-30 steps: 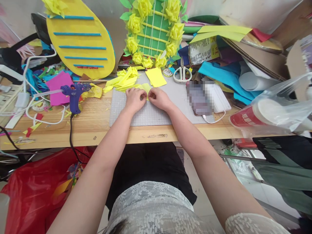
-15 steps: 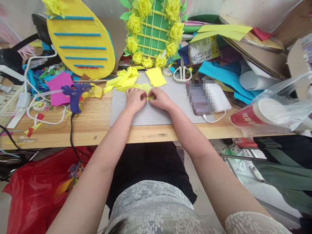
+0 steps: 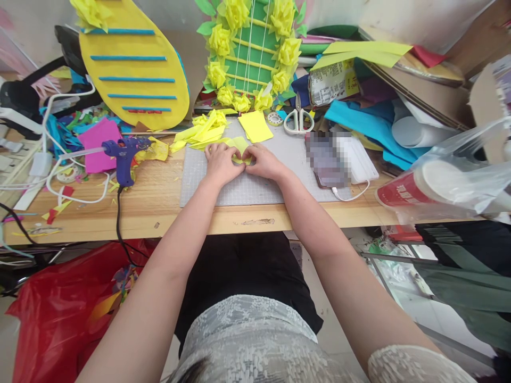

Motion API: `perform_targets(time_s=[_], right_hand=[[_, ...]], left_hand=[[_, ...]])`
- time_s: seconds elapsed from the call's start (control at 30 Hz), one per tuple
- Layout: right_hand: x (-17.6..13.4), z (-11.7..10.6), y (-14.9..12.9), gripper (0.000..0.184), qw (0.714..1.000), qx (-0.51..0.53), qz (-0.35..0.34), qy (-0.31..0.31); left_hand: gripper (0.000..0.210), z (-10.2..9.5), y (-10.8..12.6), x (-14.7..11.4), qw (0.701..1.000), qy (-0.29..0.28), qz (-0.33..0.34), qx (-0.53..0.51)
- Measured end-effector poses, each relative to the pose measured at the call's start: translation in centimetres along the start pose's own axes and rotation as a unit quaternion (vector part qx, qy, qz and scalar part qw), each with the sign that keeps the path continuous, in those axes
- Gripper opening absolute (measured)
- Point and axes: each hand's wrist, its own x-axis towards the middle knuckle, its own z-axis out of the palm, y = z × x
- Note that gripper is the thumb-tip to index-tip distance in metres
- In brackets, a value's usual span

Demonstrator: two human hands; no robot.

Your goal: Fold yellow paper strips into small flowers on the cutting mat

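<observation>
Wooden table (image 3: 159, 197), grey mat (image 3: 255, 192): left hand (image 3: 223, 163), right hand (image 3: 264, 161) both pinching yellow paper (image 3: 238, 143)

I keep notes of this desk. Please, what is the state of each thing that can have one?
Left hand: curled, holding sheet
Right hand: curled, holding sheet
Sheet: held by both hands, partly hidden
Stack: lying flat
Scissors: lying down, in no hand
Glue gun: on its side, stick inserted; power unclear
Phone: cable attached, screen pixelated
Cup: in clear bag, contents hidden
Red bag: open, scraps showing
</observation>
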Motion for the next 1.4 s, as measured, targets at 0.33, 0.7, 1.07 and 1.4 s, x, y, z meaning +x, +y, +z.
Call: perform_targets(time_s=[0.33, 0.7, 1.07, 1.4], right_hand=[[0.6, -0.7, 1.8, 0.027, 0.985, 0.171, 0.028, -0.006], [0.4, -0.2, 1.6, 0.020, 0.992, 0.121, 0.012, 0.020], [0.6, 1.0, 1.2, 0.018, 0.998, 0.003, -0.016, 0.052], [0.5, 1.1, 1.3, 0.022, 0.997, -0.059, -0.032, 0.025]], left_hand=[[0.012, 0.4, 0.5, -0.1, 1.000, 0.017, -0.009, 0.006], [0.013, 0.2, 0.2, -0.2, 1.000, 0.003, -0.012, -0.001], [0.014, 0.0, 0.6, -0.2, 0.999, 0.004, -0.050, 0.013], [0.020, 0.0, 0.6, 0.0, 0.998, 0.000, -0.062, 0.014]])
